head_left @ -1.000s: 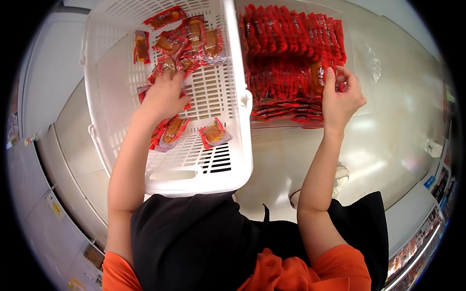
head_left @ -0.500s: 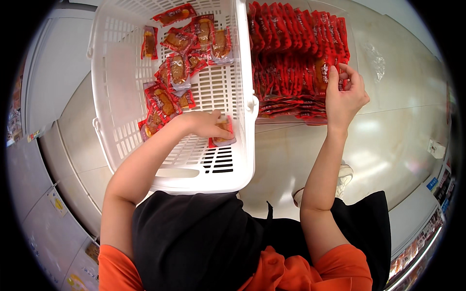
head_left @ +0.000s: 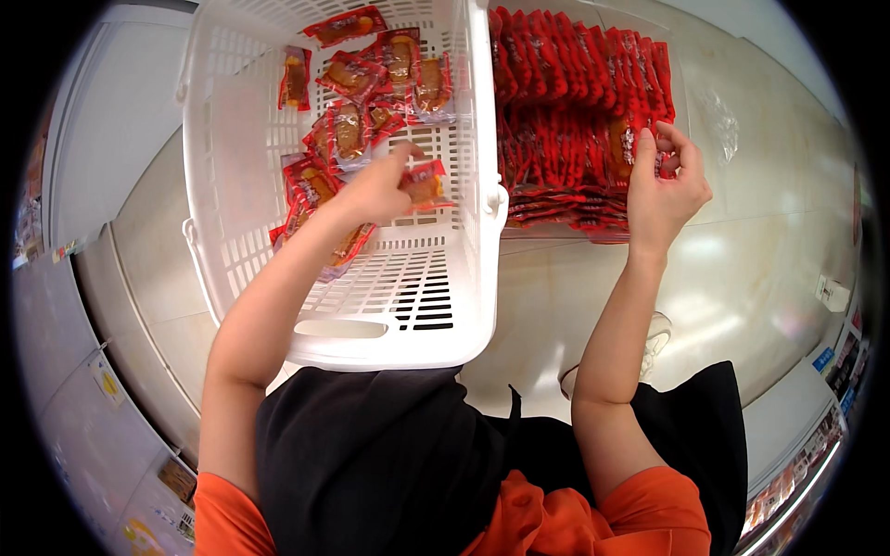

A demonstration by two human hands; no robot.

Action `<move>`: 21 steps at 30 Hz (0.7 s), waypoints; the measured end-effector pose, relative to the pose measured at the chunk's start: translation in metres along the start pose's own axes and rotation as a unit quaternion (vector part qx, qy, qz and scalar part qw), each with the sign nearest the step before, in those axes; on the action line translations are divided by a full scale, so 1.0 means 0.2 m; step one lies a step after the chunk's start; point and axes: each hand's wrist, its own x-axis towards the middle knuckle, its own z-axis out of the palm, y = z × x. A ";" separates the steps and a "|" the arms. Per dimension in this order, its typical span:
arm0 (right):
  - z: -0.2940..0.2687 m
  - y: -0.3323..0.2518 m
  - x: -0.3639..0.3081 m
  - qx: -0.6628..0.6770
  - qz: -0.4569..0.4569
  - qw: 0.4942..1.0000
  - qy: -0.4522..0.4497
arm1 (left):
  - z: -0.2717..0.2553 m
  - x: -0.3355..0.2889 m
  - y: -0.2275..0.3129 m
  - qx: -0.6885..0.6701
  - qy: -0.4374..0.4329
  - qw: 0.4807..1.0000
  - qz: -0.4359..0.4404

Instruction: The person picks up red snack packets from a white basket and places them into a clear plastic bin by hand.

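Note:
In the white plastic basket, my left hand is closed on a small snack packet, red-edged with a clear window over brown food. My fingers hide part of it. Several similar packets lie loose on the basket's slatted bottom, farther off and to the left of that hand. To the basket's right, red packets stand packed in tight rows in a clear container. At the right end of the nearer standing row, my right hand has its fingers curled round the edge of a red packet.
The basket's handle joint sticks out on its right side. A crumpled clear plastic film lies to the right of the packed rows, over a shiny tiled floor. White cabinets stand at the left, and stocked shelves at the lower right.
My left hand has moved farther from me inside the basket, carrying the snack packet up from near the right wall. My right hand stays at the packed row. The view has shifted slightly.

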 end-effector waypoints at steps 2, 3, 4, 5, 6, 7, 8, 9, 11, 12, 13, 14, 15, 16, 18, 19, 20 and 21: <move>0.00 -0.02 0.01 0.000 0.000 1.000 0.011 | -0.07 0.01 0.01 0.044 0.103 0.994 0.014; 0.01 -0.02 0.02 0.000 -0.006 1.000 0.014 | -0.10 0.02 0.02 0.042 0.171 0.984 -0.001; 0.02 -0.03 0.04 0.003 -0.013 1.000 0.016 | -0.13 0.05 -0.04 -0.015 0.202 0.979 -0.025; 0.03 -0.04 0.05 0.005 -0.021 1.000 0.018 | -0.15 0.08 -0.12 -0.041 0.240 0.969 -0.048; 0.05 -0.06 0.07 0.019 -0.025 0.999 0.015 | -0.17 0.11 -0.20 -0.067 0.281 0.955 -0.069; 0.06 -0.08 0.09 0.030 -0.028 0.999 0.011 | -0.18 0.14 -0.30 -0.094 0.318 0.939 -0.090; 0.06 -0.09 0.10 0.041 -0.032 0.999 0.007 | -0.22 0.18 -0.42 -0.123 0.250 0.955 -0.105; 0.07 -0.11 0.11 0.039 -0.035 0.999 0.012 | -0.21 0.18 -0.41 -0.022 0.280 0.952 -0.117; 0.08 -0.14 0.14 0.037 -0.042 0.998 0.021 | -0.16 0.18 -0.39 0.180 0.330 0.916 -0.140; 0.08 -0.15 0.15 0.044 -0.048 0.998 0.024 | -0.18 0.19 -0.33 0.196 0.252 0.929 -0.186; 0.09 -0.15 0.16 0.050 -0.053 0.997 0.026 | -0.15 0.20 -0.30 0.231 0.237 0.923 -0.198; 0.09 -0.15 0.16 0.057 -0.058 0.996 0.026 | -0.13 0.22 -0.27 0.266 0.222 0.914 -0.210; 0.11 -0.15 0.17 0.066 -0.059 0.996 0.031 | -0.11 0.23 -0.24 0.302 0.204 0.905 -0.220; 0.12 -0.16 0.17 0.075 -0.060 0.995 0.035 | -0.09 0.24 -0.21 0.314 0.210 0.898 -0.226; 0.15 -0.19 0.18 0.104 -0.052 0.993 0.036 | -0.12 0.24 -0.26 0.330 0.189 0.900 -0.213; 0.16 -0.20 0.18 0.123 -0.042 0.991 0.032 | -0.12 0.24 -0.27 0.337 0.179 0.901 -0.207; 0.17 -0.21 0.18 0.143 -0.033 0.989 0.029 | -0.12 0.23 -0.28 0.332 0.183 0.905 -0.191; 0.19 -0.21 0.19 0.151 -0.045 0.987 0.033 | -0.14 0.18 -0.24 0.327 0.188 0.909 -0.175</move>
